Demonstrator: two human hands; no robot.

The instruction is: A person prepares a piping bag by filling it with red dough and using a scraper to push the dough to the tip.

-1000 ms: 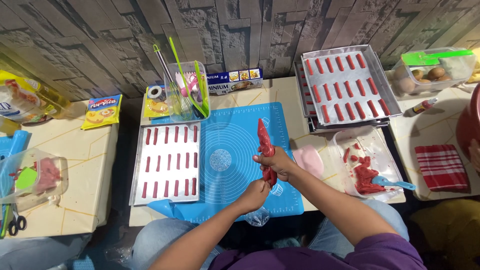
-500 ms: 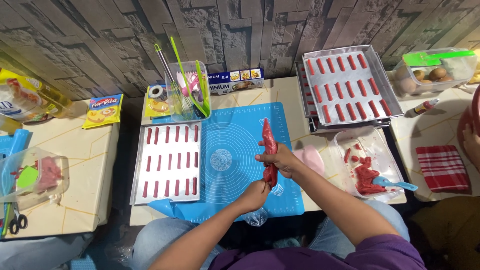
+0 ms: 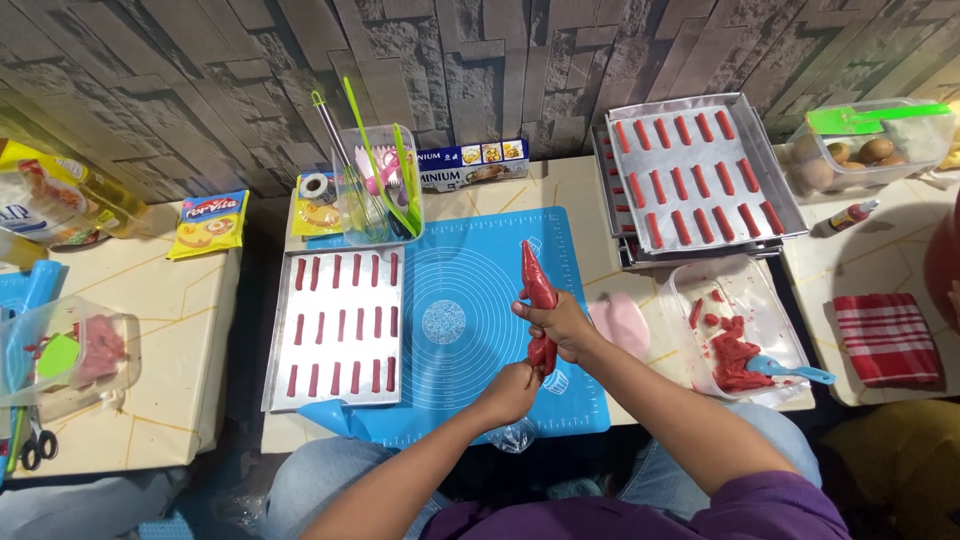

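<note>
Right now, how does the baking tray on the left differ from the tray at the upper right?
The left tray lies flat beside the blue mat, alone; the upper-right tray is stacked on another tray and sits turned at an angle. The left tray's red strips run in even upright rows; the upper-right tray's strips slant with the tray. Both are silver metal trays with three rows of piped red strips.

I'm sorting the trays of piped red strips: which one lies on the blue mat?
The flat metal tray left of the hands, its right edge overlapping the blue silicone mat. The other strip-filled tray sits stacked at the upper right, off the mat.
</note>
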